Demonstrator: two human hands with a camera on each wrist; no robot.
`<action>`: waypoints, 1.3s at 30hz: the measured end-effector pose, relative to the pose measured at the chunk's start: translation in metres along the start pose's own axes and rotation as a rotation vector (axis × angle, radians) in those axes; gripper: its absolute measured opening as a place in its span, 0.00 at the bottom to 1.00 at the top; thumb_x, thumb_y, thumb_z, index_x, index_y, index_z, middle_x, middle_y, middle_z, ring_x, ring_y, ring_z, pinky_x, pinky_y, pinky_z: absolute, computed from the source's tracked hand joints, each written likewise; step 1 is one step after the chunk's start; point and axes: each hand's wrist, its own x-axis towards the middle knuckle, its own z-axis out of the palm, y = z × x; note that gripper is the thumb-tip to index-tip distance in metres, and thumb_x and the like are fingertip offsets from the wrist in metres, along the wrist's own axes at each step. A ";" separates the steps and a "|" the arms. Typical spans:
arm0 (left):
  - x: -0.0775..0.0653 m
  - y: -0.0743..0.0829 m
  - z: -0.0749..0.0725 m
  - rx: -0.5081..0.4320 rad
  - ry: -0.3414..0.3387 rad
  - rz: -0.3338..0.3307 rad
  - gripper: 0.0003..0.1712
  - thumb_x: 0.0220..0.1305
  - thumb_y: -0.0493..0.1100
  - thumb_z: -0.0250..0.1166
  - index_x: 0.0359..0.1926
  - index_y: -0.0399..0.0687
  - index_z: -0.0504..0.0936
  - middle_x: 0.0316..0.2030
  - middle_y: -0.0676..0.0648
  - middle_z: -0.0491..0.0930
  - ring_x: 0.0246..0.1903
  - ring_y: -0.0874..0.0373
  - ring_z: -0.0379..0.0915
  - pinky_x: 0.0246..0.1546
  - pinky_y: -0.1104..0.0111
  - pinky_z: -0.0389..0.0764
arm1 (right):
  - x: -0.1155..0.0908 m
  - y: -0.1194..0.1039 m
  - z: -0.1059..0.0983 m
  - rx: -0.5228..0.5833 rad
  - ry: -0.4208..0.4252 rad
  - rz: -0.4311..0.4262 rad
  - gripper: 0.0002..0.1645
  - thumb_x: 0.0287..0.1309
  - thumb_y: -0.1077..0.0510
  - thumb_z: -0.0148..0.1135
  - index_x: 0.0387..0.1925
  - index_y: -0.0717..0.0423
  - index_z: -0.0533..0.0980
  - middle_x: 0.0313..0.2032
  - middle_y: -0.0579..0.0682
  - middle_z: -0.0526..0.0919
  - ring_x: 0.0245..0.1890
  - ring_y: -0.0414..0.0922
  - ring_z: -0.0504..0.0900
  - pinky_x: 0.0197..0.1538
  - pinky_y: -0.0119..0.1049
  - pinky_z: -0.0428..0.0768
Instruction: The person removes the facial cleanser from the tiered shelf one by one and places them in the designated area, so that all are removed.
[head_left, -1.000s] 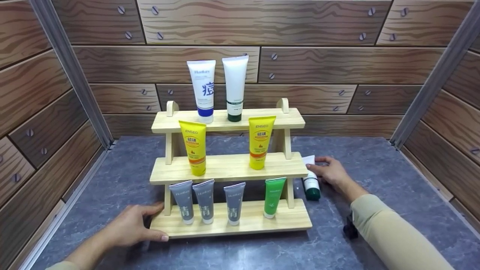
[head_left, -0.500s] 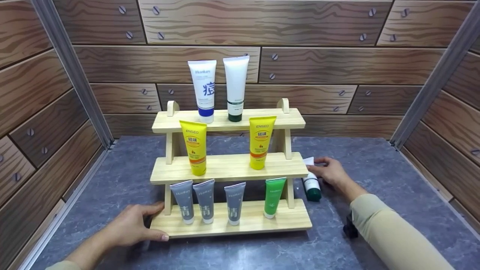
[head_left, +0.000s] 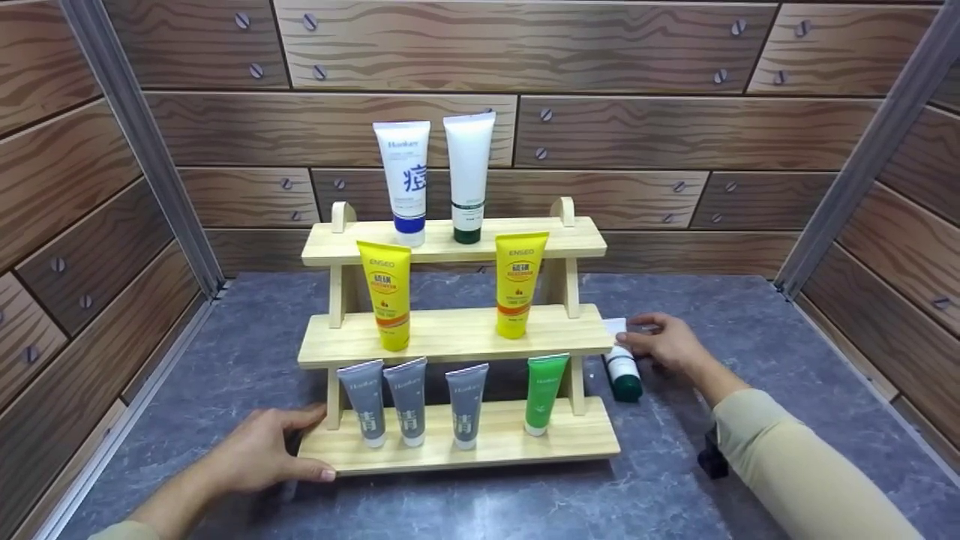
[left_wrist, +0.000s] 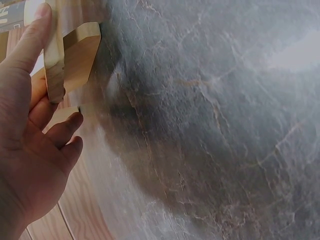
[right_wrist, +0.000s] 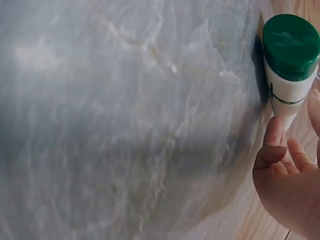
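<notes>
A three-tier wooden display stand (head_left: 465, 337) stands on the table, with cosmetic tubes upright on its steps. My left hand (head_left: 259, 450) grips the left end of its lowest step; in the left wrist view, the thumb (left_wrist: 32, 42) lies on one side of the board and fingers curl at the other. Right of the stand, a white squeeze tube (head_left: 621, 366) with a dark green cap (right_wrist: 291, 47) lies on the table, cap towards me. My right hand (head_left: 671, 349) holds it near its flat end, thumb on top. The stand's middle step hides part of that end.
White tubes (head_left: 405, 176) stand on the top step, yellow tubes (head_left: 517, 281) on the middle one. The bottom step carries grey tubes (head_left: 466, 409) and a green tube (head_left: 545, 394). Wood-patterned walls (head_left: 600, 135) enclose the grey marbled table (head_left: 450, 506).
The white squeeze tube has shifted very slightly towards me under my right hand, and the right forearm has swung a little outward. My left hand keeps its grip on the stand.
</notes>
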 end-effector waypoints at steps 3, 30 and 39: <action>0.000 0.000 0.000 -0.008 0.001 -0.004 0.56 0.45 0.65 0.86 0.68 0.36 0.80 0.62 0.35 0.82 0.62 0.40 0.78 0.64 0.42 0.77 | -0.005 -0.003 -0.006 0.044 -0.008 -0.008 0.48 0.70 0.46 0.72 0.76 0.71 0.62 0.61 0.70 0.79 0.50 0.50 0.87 0.53 0.43 0.87; -0.002 0.002 0.000 -0.018 -0.002 -0.001 0.57 0.45 0.64 0.86 0.69 0.35 0.79 0.62 0.33 0.81 0.63 0.38 0.78 0.65 0.41 0.75 | -0.051 -0.072 -0.074 0.018 0.043 -0.273 0.42 0.72 0.47 0.70 0.77 0.62 0.64 0.48 0.49 0.88 0.42 0.37 0.86 0.41 0.31 0.82; 0.000 0.000 0.000 -0.018 0.003 0.000 0.56 0.45 0.63 0.86 0.69 0.36 0.79 0.62 0.33 0.82 0.62 0.39 0.78 0.64 0.42 0.76 | -0.067 -0.123 -0.083 0.052 0.065 -0.409 0.33 0.72 0.51 0.69 0.71 0.58 0.71 0.42 0.39 0.88 0.41 0.36 0.86 0.39 0.29 0.82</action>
